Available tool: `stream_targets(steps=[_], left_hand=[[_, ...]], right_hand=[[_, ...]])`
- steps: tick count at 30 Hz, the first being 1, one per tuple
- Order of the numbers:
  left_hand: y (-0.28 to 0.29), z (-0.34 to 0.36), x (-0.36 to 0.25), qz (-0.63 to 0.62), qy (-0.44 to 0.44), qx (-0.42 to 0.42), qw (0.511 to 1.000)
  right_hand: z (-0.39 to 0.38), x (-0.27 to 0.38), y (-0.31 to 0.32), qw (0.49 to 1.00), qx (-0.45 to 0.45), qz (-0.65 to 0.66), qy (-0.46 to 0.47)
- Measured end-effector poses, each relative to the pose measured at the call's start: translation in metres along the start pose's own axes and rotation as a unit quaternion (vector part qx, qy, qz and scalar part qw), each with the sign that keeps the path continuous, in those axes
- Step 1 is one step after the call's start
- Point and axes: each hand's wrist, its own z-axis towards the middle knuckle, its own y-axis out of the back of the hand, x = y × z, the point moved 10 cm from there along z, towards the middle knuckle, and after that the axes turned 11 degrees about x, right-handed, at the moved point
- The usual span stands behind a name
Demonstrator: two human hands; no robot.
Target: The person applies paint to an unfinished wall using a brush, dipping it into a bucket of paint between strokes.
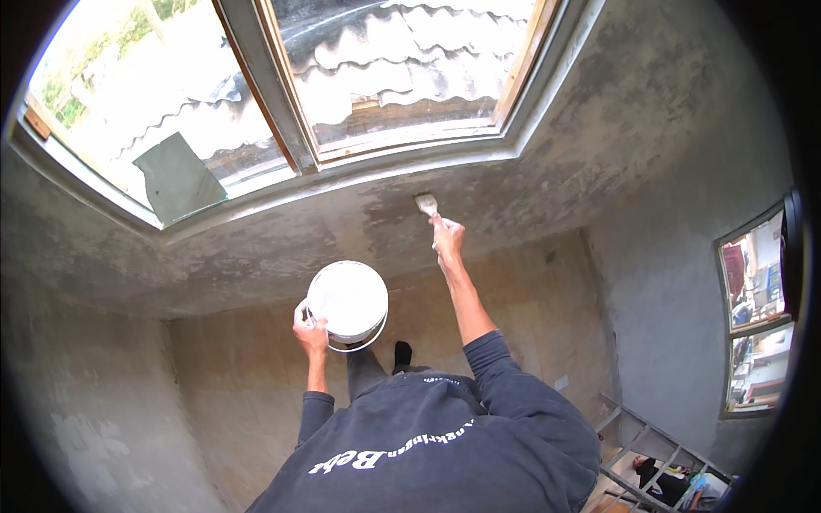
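Note:
My left hand point(310, 330) grips the side of a round white bucket point(359, 339) and holds it in front of my body. Smooth white paint or a similar coating point(346, 297) shows inside the bucket. Up and to the right, my right hand point(448, 238) is closed around the handle of a paintbrush point(428, 203). The brush's whitish bristles lie against the patchy grey wall point(376, 209) just under the window, or very near it. Both hands have white smears on them.
A wooden-framed window point(295, 120) spans the wall ahead, with a broken pane piece point(178, 179) at its left and corrugated roofing point(410, 51) outside. A smaller window point(757, 316) is on the right wall. A metal ladder point(650, 445) stands lower right, near another person point(663, 483).

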Motion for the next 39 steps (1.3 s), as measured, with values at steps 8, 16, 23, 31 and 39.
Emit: stream_targets(steps=[8,16,23,31,39], left_hand=[[-0.02,0.026,0.0,0.003,-0.046,0.043,0.998],[-0.041,0.044,-0.033,-0.013,0.029,0.108,0.994],[-0.061,0.081,-0.018,-0.007,-0.002,0.163,0.987],[-0.095,0.089,-0.045,0.062,0.077,0.259,0.961],[-0.162,0.094,-0.04,0.039,-0.049,0.341,0.938]], right_hand=[[-0.034,0.043,0.017,0.983,-0.038,0.08,0.158],[0.014,-0.113,0.011,0.997,-0.057,-0.011,-0.054],[0.028,-0.074,0.046,0.989,-0.13,-0.025,-0.061],[-0.054,0.047,0.081,0.956,-0.061,0.269,0.1],[-0.135,0.043,0.108,0.998,0.034,0.052,-0.016]])
